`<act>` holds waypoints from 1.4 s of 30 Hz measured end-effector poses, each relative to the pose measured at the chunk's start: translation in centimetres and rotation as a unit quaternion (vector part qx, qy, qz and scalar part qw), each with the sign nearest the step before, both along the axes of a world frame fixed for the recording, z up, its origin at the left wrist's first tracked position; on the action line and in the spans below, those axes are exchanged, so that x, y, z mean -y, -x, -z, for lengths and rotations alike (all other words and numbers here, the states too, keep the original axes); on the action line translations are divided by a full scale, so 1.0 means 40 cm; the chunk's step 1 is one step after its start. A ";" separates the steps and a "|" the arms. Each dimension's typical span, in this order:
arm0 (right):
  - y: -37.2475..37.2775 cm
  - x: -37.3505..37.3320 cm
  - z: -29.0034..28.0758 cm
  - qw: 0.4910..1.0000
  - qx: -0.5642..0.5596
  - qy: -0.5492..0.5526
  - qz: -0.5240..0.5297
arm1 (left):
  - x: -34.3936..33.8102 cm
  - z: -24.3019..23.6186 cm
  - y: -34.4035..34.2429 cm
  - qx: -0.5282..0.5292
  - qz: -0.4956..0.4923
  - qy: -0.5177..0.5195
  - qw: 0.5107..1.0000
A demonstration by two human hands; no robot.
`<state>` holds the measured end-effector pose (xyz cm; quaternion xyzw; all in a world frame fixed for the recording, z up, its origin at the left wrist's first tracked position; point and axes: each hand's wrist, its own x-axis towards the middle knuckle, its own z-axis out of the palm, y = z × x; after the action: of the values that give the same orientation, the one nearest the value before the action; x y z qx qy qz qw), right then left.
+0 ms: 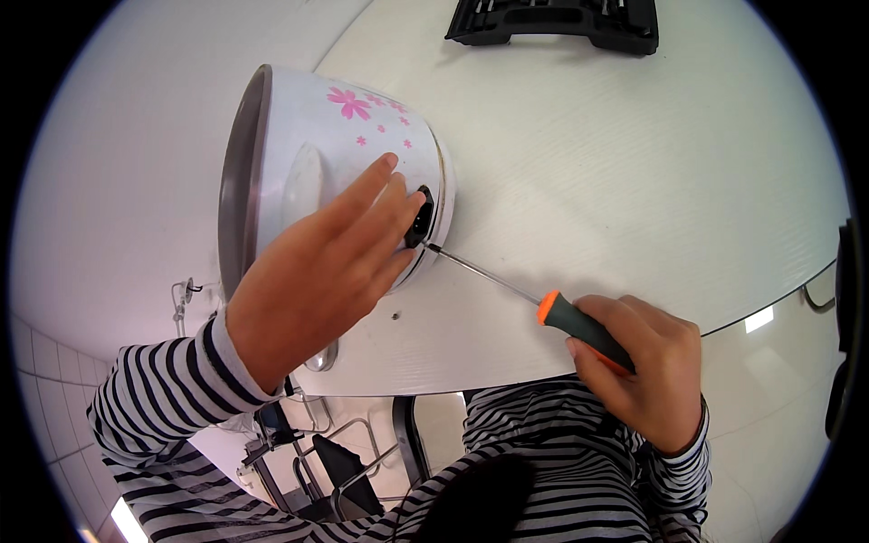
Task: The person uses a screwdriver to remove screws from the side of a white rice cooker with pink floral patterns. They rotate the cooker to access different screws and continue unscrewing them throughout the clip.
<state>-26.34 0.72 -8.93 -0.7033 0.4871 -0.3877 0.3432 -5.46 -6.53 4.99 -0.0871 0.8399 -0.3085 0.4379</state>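
Observation:
A white cooker with pink flower decals (pixel 348 107) lies on its side on the white table (pixel 634 163). My left hand (pixel 321 271) rests on its side, fingers stretched out, with fingertips at a black socket fitting (pixel 419 217). My right hand (pixel 638 362) is closed round the green-and-orange handle of a screwdriver (pixel 584 326), whose tip reaches the lower end of that fitting. A tiny screw or similar bit (pixel 395 316) lies below the cooker. My left thumb is hidden.
At the back sits a black tool case (pixel 552 23). A shiny metal piece (pixel 321 356) is partly hidden behind my left wrist. Chairs (pixel 344 471) stand below the table's curved front edge. A white wall (pixel 127 181) is at the left; a dark object (pixel 842 326) is at the far right.

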 end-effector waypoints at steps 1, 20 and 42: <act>-0.004 0.000 0.003 1.000 0.005 0.005 -0.002 | 0.001 0.001 -0.002 0.001 0.008 0.001 1.000; -0.024 -0.004 -0.003 1.000 0.005 0.001 0.000 | 0.002 0.001 -0.004 -0.012 -0.004 0.009 1.000; 0.005 -0.019 -0.018 0.939 0.274 -0.179 -0.102 | -0.004 0.001 -0.006 -0.037 -0.012 0.009 0.999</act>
<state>-26.55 1.47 -8.21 -0.5423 0.3609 -0.4348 0.6217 -5.24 -6.38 4.94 -0.1126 0.8516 -0.3071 0.4096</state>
